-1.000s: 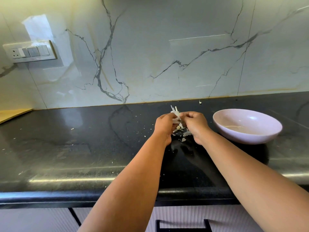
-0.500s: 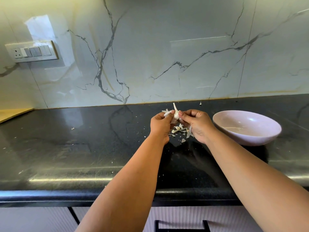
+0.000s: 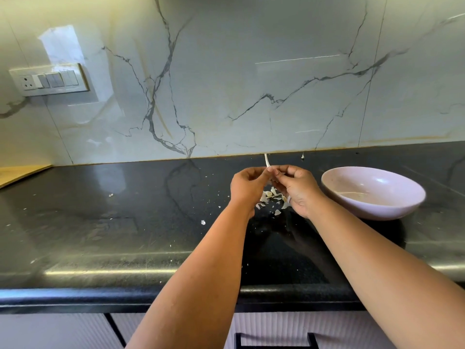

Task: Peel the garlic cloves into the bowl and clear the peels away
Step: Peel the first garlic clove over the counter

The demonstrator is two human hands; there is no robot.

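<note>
At the far left, a switch panel (image 3: pixel 49 80) was fixed on the marble wall (image 3: pixel 251 84), and a yellow wooden surface (image 3: pixel 20 173) met the left end of the black counter (image 3: pixel 100 222). Small white crumbs lay scattered over the dark counter top; one bigger flake (image 3: pixel 203 222) lay just left of the left forearm.

Near the middle, the left hand (image 3: pixel 247 186) was raised a little above the counter with its fingers curled, and its fingertips pinched the garlic (image 3: pixel 268 170). The right hand (image 3: pixel 295 190) stood just beside it, so that the fingertips of both hands met at the same small piece. The right fingers were also curled and held the garlic from the other side. A thin white stalk of the garlic pointed up above the fingers. Most of the garlic was hidden by the fingers, so I could not tell how much of it was peeled.

Under the two hands, a small heap of pale peels (image 3: pixel 273 199) lay on the counter, partly covered by the hands.

To the right of the right hand stood a shallow pale pink bowl (image 3: pixel 402 207), near the hand but not touching it. I saw no clove inside it. Behind, close to the wall, one small white garlic piece (image 3: pixel 303 155) lay alone on the counter.
</note>
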